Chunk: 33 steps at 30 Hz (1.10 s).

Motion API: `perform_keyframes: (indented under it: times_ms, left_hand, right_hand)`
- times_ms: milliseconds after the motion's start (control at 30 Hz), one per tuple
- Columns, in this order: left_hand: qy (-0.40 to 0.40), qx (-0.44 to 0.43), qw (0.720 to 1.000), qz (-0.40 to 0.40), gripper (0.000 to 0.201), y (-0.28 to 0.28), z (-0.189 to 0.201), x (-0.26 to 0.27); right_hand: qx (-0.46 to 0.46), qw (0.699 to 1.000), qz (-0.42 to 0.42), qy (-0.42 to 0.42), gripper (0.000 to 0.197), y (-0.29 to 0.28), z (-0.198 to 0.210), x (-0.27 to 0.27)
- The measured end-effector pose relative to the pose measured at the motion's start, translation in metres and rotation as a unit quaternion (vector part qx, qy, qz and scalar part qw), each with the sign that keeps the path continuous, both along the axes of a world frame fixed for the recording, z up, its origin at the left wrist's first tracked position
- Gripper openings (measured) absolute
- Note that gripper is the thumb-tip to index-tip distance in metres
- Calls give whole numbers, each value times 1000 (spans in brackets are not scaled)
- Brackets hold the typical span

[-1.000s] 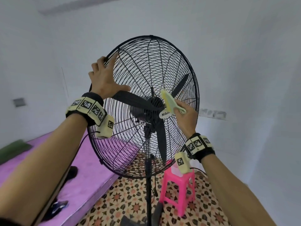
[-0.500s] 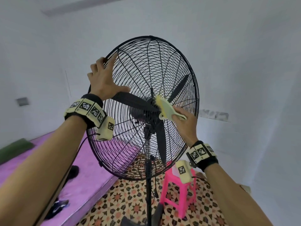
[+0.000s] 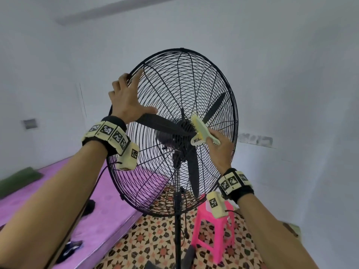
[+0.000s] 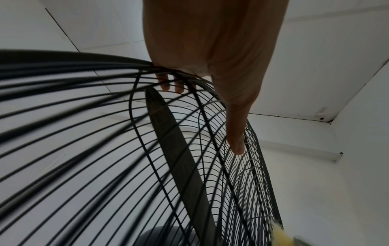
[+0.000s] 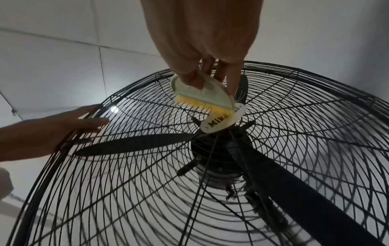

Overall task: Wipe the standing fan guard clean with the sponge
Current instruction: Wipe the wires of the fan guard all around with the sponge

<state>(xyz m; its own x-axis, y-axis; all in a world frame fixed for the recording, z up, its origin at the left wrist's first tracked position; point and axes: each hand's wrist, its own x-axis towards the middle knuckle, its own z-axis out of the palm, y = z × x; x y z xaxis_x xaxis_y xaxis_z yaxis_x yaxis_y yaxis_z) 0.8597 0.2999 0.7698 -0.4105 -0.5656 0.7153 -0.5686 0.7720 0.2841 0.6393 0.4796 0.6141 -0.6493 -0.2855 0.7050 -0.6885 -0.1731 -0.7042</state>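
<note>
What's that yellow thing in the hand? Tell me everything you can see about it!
It looks more like a small scrubbing brush than a plain sponge: a pale green plastic back with a curved handle, and short yellow bristles underneath. The right hand grips it by the handle, tilted, bristles against the black wire fan guard near the middle, just above the cream oval badge lettered "Mik...". The rest of the word is hidden.

The wire fan guard (image 3: pixel 172 78) blocks the way to the blades (image 3: pixel 161 124). Above the left hand (image 3: pixel 127 102) gripping its rim, the air is open. Below the right hand (image 3: pixel 221 150), a pink stool (image 3: pixel 211 235) stands beside the pole (image 3: pixel 177 220).
</note>
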Motion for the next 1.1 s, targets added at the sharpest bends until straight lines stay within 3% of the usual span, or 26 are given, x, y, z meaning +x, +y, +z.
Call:
perform_keyframes:
  times_ms: [133,267,433,600,767,900,1100]
  left_hand:
    - [2,3,1000,4,129,-2,1,0]
    - [4,0,1000,1,130,-3,-1,2]
    - [0,-1,1000,5,129,-2,1,-1]
    - [2,-2,1000,-3,130,-3,0,-1]
    - [3,-2,1000,4,131,-4,0,0]
    - [5,-3,1000,2,132,-1,-2,0]
    - [5,-4,1000,2,132,1,-1,-2]
  right_hand:
    - [26,999,32,5,35,1,2,0]
    - [-19,1000,-14,-17,31,0,6,-3]
    - [47,999,25,11,34,2,5,0]
    - [18,1000,-10,-5,32,5,8,0]
    - [66,997,31,21,34,5,8,5]
    - [36,999,7,7,32,6,14,1]
    - [3,998,53,39,33,-3,41,20]
